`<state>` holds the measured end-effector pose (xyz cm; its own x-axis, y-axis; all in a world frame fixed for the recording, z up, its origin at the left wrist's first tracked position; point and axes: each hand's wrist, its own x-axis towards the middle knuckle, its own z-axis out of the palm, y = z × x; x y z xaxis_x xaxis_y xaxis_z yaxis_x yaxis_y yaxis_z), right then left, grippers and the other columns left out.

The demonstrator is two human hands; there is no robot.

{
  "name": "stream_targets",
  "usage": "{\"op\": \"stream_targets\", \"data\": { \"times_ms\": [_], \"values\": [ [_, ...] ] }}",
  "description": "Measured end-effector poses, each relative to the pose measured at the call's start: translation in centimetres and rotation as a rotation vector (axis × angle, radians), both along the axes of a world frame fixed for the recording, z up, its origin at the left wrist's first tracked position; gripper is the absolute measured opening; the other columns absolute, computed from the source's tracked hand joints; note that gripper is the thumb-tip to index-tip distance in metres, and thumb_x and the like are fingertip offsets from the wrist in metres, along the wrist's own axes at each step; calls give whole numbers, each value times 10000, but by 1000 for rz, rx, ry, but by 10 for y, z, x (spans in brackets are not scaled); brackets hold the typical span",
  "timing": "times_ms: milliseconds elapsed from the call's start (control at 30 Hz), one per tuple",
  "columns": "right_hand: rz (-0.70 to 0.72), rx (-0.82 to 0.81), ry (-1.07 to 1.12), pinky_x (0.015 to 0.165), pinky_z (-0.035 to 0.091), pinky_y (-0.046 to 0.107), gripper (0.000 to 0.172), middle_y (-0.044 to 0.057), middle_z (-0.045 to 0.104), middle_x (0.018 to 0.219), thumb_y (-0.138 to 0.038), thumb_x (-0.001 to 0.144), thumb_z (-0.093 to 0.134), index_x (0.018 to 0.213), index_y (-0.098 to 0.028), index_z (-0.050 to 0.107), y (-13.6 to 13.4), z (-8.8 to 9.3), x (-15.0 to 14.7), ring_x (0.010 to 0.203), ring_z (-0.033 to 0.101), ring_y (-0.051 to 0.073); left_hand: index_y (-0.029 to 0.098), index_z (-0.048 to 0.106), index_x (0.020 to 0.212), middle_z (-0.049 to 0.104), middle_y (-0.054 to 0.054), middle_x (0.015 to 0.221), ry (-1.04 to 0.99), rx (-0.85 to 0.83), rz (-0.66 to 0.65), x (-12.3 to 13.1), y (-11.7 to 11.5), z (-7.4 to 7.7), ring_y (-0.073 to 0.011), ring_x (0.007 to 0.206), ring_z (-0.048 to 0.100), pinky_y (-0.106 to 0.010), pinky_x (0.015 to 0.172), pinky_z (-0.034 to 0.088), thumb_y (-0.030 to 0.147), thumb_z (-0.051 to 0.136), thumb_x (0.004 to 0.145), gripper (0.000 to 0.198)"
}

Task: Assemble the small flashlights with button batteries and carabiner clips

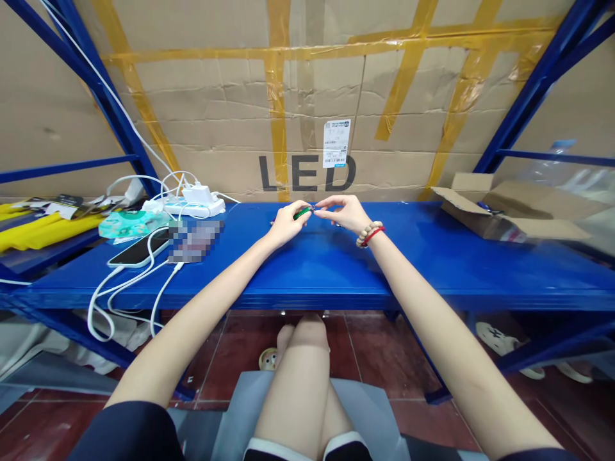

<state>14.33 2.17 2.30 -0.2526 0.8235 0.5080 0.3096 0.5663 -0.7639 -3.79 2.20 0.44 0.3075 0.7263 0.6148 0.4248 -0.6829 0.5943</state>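
Over the far middle of the blue table, my two hands meet fingertip to fingertip. My left hand is closed around a small green object with a dark, metal-looking end; its exact kind is too small to tell. Right at that end, the thumb and forefinger of my right hand come together in a pinch. What lies between them is too small to make out. A beaded bracelet and a red band circle my right wrist. Small bits show at the edges of both hands, mostly hidden.
Left on the table are a phone with white cables, a power strip with chargers, and a teal pack. Yellow items lie farther left. An open cardboard box stands right. A large taped carton backs the table.
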Motion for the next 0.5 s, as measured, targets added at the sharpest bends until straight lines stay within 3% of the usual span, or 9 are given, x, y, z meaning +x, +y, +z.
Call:
{"op": "stream_targets", "data": {
  "times_ms": [333,500],
  "values": [
    [23,47,-38,417,392,204,448,73,686,791,-459,614,722,909,-121,713,0,-1,0,447,486,58,138,592,935,564,10,632,27,-9,-5,1,-3,2,-123,616,532,-240,641,401,255,491,819,194],
    [-19,110,-40,417,378,224,434,79,693,771,-505,597,722,805,-124,721,1,-3,-1,426,490,69,144,591,896,554,13,632,96,3,-68,-1,-4,4,-125,631,525,-238,649,399,282,464,830,200]
  ]
}}
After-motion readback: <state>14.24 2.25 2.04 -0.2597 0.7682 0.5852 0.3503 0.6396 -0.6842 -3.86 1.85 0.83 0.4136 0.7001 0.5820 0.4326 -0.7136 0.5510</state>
